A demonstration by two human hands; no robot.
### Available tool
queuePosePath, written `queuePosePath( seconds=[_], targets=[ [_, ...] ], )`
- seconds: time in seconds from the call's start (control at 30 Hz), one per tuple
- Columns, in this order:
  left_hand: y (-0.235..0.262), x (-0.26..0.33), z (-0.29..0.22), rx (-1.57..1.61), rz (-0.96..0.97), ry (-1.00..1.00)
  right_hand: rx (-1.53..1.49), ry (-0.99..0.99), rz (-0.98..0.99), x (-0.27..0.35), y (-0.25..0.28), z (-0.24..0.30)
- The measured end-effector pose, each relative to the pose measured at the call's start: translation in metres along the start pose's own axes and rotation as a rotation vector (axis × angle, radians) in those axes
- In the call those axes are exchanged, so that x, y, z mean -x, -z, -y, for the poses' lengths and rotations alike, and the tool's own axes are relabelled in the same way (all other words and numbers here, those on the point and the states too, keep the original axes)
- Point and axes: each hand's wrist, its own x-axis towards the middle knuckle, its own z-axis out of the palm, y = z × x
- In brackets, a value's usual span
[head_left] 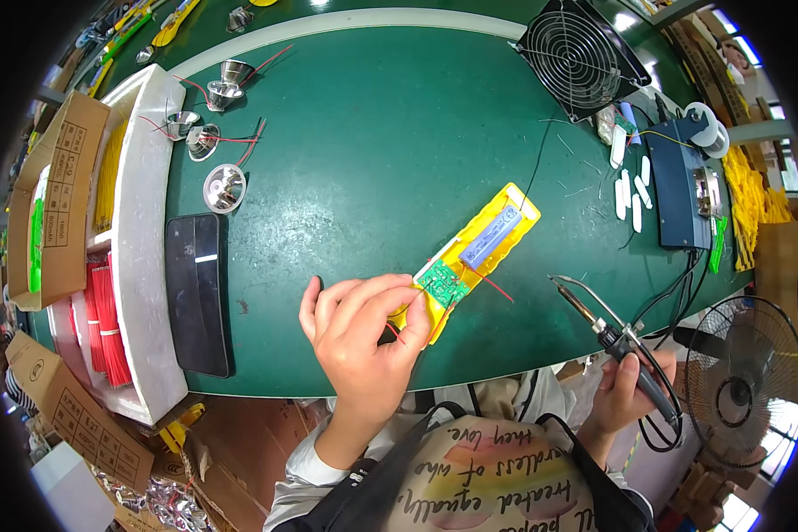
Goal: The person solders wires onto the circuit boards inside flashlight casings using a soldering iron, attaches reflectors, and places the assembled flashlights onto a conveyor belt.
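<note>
A long yellow plastic casing [519, 206] lies at a slant on the green table. Inside it sit a blue cylindrical battery cell [493, 238] and a green circuit board [443, 284]. Thin red wires [496, 288] and a black wire [537, 160] trail from it. My left hand [363, 332] is over the casing's near end, thumb and forefinger pinched at the board's edge; what lies between the fingertips is too small to make out. At the right, my right hand [625, 395] grips a soldering iron [610, 339] with a curved metal tube; its tip points toward the casing, apart from it.
Metal reflector cups [225, 188] with red wires stand at the left, near a black case [197, 293] and a white foam box [160, 177]. At the right are a black fan [581, 62], white strips [637, 195], a blue soldering station [678, 186] and a solder reel [708, 130].
</note>
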Motion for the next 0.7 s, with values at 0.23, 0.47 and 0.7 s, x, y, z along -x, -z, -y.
queuePosePath(
  seconds=[0.23,0.47,0.7],
  targets=[
    [0.006,0.002,0.001,0.013,0.014,-0.030,0.050,-0.004,-0.003,0.000,0.003,-0.002],
    [0.022,0.018,0.012,0.138,0.058,-0.110,0.015,-0.011,0.007,-0.001,0.002,-0.001],
    [0.018,0.017,0.009,0.211,0.007,-0.027,-0.056,0.026,-0.029,-0.003,0.004,0.011]
  ],
)
